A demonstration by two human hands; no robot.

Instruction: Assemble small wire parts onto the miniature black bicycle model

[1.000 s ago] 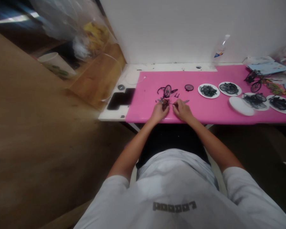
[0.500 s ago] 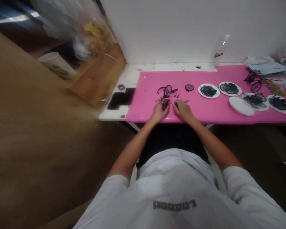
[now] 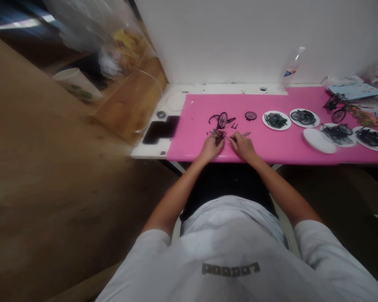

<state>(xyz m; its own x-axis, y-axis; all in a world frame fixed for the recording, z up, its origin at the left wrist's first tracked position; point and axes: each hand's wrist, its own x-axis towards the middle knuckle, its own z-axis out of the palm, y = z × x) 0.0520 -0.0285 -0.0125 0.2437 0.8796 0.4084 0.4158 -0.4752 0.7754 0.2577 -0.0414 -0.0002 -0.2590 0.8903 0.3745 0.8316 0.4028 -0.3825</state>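
Near the front edge of the pink table cover (image 3: 271,147), my left hand (image 3: 211,147) is closed on a small dark bicycle frame (image 3: 219,136). Just right of it, my right hand (image 3: 242,145) is pinched on a thin piece that points at the frame; its exact shape is too small to tell. Beyond the hands lie a spoked wheel (image 3: 222,120) with dark curved parts around it and a small dark part (image 3: 234,126). A separate wheel (image 3: 250,115) lies farther right. A slim pointed item (image 3: 246,134) sticks out past my right hand.
White plates of dark parts (image 3: 276,121) (image 3: 304,118) stand to the right, beside a white lid-like disc (image 3: 319,140). An assembled small bicycle (image 3: 336,106) is at the far right. Two black flat objects (image 3: 161,130) lie left. A clear bottle (image 3: 294,63) stands at the back wall.
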